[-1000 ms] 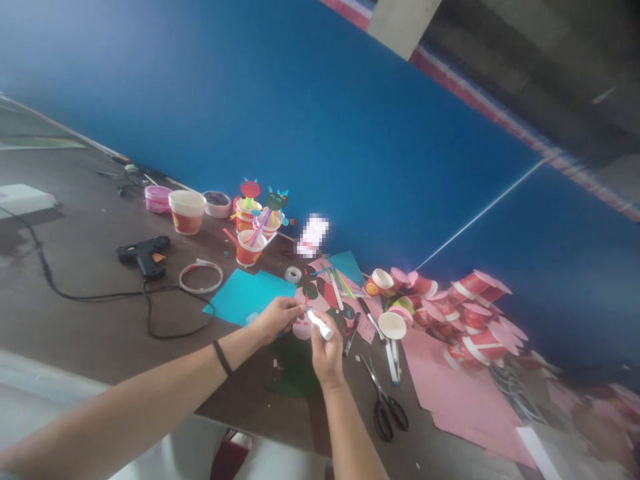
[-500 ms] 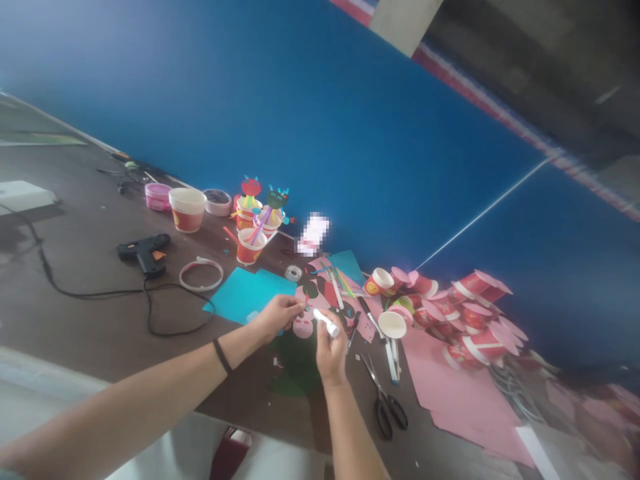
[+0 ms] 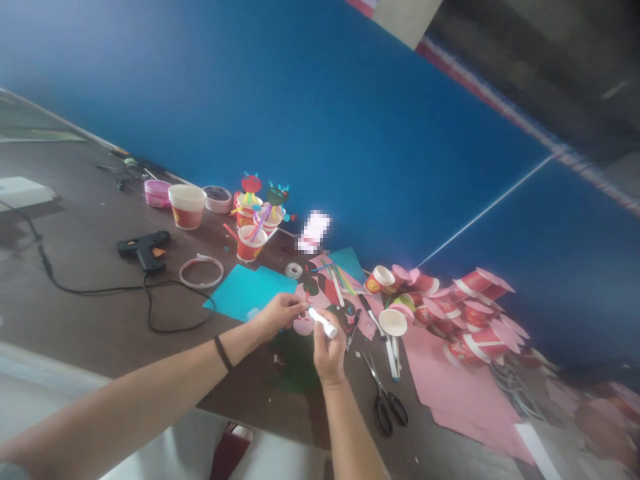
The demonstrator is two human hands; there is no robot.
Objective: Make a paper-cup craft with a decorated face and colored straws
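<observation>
My right hand (image 3: 329,347) is closed around a white tube or marker (image 3: 323,322), whose tip points up and left toward my left hand. The fingertips of my left hand (image 3: 283,315) are pinched together close to that tip; what they hold is too small to make out. Beneath and behind the hands lie pink paper pieces (image 3: 304,325). A blue-green sheet (image 3: 250,290) lies just beyond my left hand. Dark green paper (image 3: 295,367) is on the table below the hands.
A black glue gun (image 3: 145,251) with its cord lies at left. Paper cups (image 3: 187,207) and straw figures stand near the wall. Black-handled scissors (image 3: 387,403), markers (image 3: 391,358), pink sheets (image 3: 455,393) and a pile of red cups (image 3: 475,313) are at right.
My right hand has shifted slightly left, bringing the tip of the white tube or marker up close to my left fingertips. My left hand is nearly still.
</observation>
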